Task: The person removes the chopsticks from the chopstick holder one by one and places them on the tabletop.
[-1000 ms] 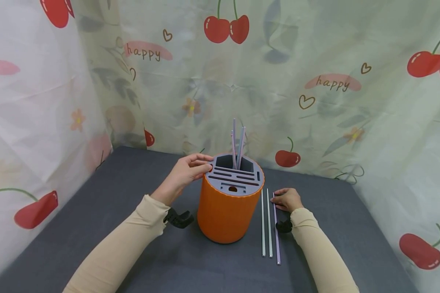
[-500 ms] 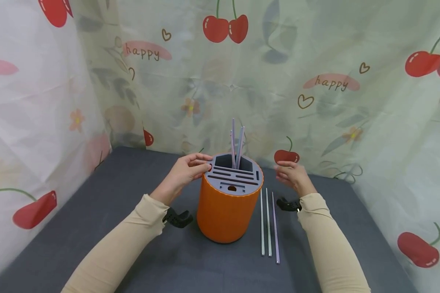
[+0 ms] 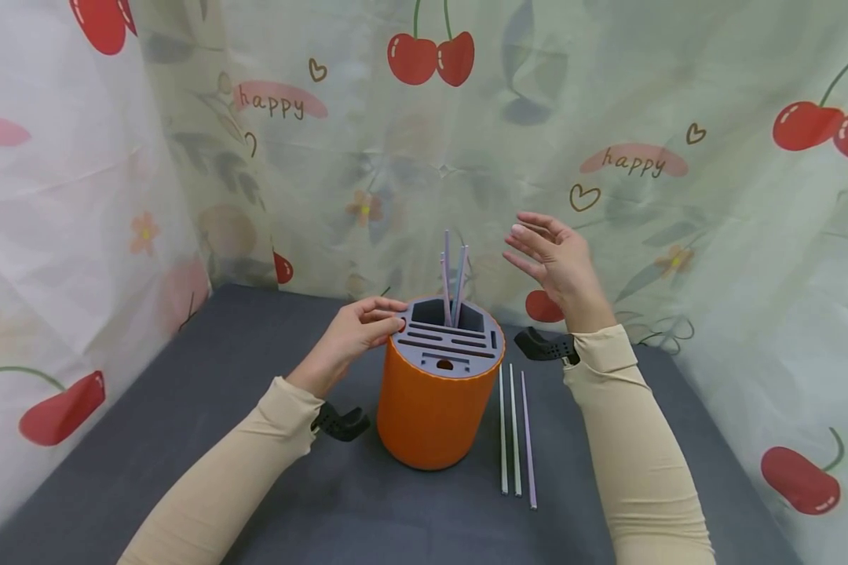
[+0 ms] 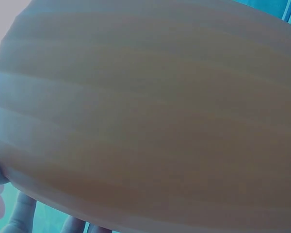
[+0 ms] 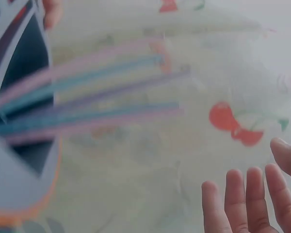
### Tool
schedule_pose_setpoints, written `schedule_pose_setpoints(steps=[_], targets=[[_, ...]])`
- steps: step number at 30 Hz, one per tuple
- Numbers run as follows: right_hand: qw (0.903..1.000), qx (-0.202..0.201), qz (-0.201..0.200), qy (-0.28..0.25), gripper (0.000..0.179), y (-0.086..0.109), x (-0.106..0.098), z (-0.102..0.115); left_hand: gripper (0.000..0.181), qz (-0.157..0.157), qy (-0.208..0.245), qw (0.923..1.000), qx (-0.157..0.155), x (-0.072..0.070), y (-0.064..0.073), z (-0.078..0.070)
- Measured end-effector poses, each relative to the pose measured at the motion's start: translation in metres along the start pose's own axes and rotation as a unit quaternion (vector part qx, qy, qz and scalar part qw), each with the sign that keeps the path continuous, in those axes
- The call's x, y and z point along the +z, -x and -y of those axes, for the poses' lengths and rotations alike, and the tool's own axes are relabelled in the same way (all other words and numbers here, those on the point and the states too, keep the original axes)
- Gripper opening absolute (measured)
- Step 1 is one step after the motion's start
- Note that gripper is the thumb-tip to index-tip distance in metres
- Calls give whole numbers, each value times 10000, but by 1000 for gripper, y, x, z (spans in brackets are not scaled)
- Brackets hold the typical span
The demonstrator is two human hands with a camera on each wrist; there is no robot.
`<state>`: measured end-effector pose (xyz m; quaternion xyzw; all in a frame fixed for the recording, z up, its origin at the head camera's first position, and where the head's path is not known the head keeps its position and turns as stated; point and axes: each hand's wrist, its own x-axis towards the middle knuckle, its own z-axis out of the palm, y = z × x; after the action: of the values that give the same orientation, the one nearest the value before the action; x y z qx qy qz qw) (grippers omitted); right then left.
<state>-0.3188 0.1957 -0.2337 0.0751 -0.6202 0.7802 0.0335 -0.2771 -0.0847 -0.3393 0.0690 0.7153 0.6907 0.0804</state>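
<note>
An orange cylindrical knife block (image 3: 431, 416) with a slotted grey top stands upright on the dark table. My left hand (image 3: 353, 337) holds its rim at the upper left, thumb and fingertips against the edge. In the left wrist view the block's wall (image 4: 150, 121) fills most of the picture. Several pastel chopsticks (image 3: 455, 282) stand in the large rear opening; the right wrist view shows these chopsticks (image 5: 111, 92) blurred. My right hand (image 3: 558, 263) is raised to the right of them, apart from them, fingers spread and holding nothing.
Two pale chopsticks (image 3: 516, 431) and a purple chopstick (image 3: 529, 439) lie side by side on the table (image 3: 311, 502), just right of the block. A cherry-patterned curtain (image 3: 367, 141) stands behind and at both sides.
My right hand has risen from beside the purple chopstick on the table up to above the block's top level, carrying nothing. My left hand and the block have stayed in place.
</note>
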Motion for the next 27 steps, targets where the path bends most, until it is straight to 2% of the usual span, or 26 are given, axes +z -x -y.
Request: schedule_pose_setpoints(steps=[4, 9, 18, 23, 27], targets=[[9999, 65, 127, -7, 36, -1, 19, 0, 30, 16, 50, 10000, 16, 0, 1, 0], [9982, 292, 362, 376, 41, -2, 30, -8, 31, 8, -68, 10000, 44, -1, 0, 1], [9899, 705, 770, 962, 42, -5, 31, -19, 32, -38, -128, 9999, 49, 1, 0, 0], [9838, 1010, 863, 1200, 47, -6, 32, -21, 30, -37, -123, 9999, 20, 0, 0, 0], [9798, 1165, 869, 1375, 44, -7, 33, -23, 30, -26, -142, 9999, 12, 0, 0, 0]])
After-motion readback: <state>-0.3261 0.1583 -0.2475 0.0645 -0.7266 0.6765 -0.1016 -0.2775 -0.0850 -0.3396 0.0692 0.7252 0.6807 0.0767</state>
